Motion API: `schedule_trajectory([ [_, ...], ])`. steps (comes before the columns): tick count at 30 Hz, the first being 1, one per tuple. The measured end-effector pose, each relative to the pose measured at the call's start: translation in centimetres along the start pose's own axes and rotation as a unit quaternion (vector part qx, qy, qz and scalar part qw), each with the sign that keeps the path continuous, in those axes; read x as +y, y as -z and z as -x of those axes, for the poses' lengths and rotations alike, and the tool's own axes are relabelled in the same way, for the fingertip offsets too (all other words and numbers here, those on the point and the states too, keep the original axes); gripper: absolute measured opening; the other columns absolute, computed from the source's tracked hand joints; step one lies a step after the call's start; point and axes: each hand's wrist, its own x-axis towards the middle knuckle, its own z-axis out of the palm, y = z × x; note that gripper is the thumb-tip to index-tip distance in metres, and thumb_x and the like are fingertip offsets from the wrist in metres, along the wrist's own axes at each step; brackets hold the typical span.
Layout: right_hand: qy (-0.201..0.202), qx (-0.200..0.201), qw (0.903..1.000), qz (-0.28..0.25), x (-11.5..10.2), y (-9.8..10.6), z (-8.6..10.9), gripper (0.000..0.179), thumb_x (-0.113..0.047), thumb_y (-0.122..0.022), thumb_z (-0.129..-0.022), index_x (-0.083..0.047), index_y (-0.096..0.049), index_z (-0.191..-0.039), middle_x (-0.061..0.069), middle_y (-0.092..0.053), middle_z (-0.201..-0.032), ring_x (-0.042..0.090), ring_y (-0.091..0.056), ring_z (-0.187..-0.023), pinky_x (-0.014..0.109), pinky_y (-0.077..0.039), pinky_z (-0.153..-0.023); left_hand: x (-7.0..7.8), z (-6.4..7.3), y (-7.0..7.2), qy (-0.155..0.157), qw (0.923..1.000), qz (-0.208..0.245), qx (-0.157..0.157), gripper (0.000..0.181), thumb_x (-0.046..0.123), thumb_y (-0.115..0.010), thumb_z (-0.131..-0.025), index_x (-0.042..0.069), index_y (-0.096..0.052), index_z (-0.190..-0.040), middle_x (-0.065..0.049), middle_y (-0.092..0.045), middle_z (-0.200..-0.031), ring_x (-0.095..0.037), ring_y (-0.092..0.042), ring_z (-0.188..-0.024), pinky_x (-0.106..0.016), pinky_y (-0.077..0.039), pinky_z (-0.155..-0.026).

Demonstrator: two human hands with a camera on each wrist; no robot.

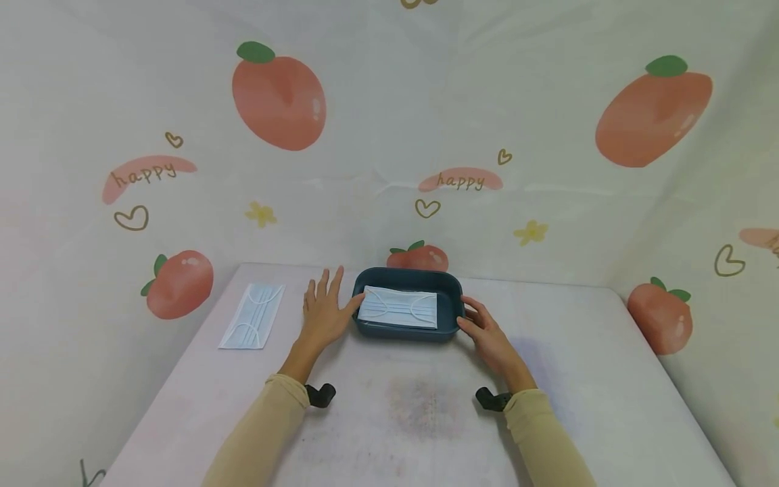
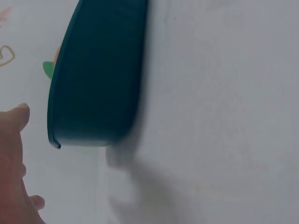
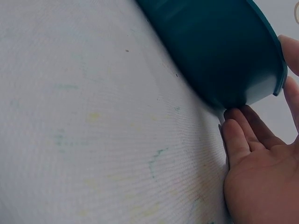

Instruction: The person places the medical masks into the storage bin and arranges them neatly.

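Note:
A dark teal rectangular tray [image 1: 450, 308] stands toward the back of the white table with light blue face masks [image 1: 398, 308] lying flat in it. My left hand [image 1: 325, 318] is spread at its left end, thumb tip close to the rim and the other fingers pointing away. The left wrist view shows the thumb [image 2: 18, 116] apart from the tray wall. At the right end, my right hand [image 1: 489, 338] has its fingertips at the rim and outer wall. Extended fingers [image 3: 236, 140] reach the tray's lower edge in the right wrist view.
Another light blue face mask [image 1: 252, 316] lies flat on the table [image 1: 365, 406], left of my left hand. A white cloth [image 1: 377, 135] printed with peaches hangs behind the table's back edge. Dark wrist mounts [image 1: 320, 396] sit at both cuffs.

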Motion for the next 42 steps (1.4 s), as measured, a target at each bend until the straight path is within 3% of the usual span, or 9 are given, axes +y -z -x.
schedule_trajectory([
  [17,0.002,-0.002,1.0,0.003,-0.3,-0.1,0.2,0.064,-0.027,-0.059,-0.104,-0.026,-0.027,-0.16,0.018,-0.019,-0.168,0.036,-0.02,-0.157,0.056,-0.013,-0.131,-2.3,1.2,0.9,0.021,0.9995,-0.019,0.013,0.084,0.063,-0.048,-0.099,0.026,-0.013,-0.165,-0.019,-0.006,-0.172,-0.051,0.0,-0.156,-0.073,-0.005,-0.124],
  [25,-0.004,0.004,0.9999,0.008,-0.5,-0.2,0.2,0.061,-0.023,-0.056,-0.105,-0.027,-0.027,-0.159,0.018,-0.02,-0.168,0.036,-0.021,-0.156,0.057,-0.013,-0.131,-4.1,1.8,1.2,0.037,0.9987,-0.032,0.014,0.084,0.064,-0.048,-0.099,0.026,-0.012,-0.165,-0.019,-0.007,-0.172,-0.052,0.0,-0.156,-0.074,-0.005,-0.123],
  [42,-0.002,0.002,1.0,0.005,-0.2,-0.1,0.1,0.062,-0.026,-0.057,-0.105,-0.027,-0.027,-0.159,0.018,-0.019,-0.168,0.036,-0.021,-0.156,0.056,-0.013,-0.131,-7.5,3.4,2.9,0.08,0.9965,-0.018,0.02,0.088,0.066,-0.045,-0.1,0.023,-0.006,-0.166,-0.024,0.0,-0.171,-0.058,0.007,-0.153,-0.076,0.001,-0.121],
])
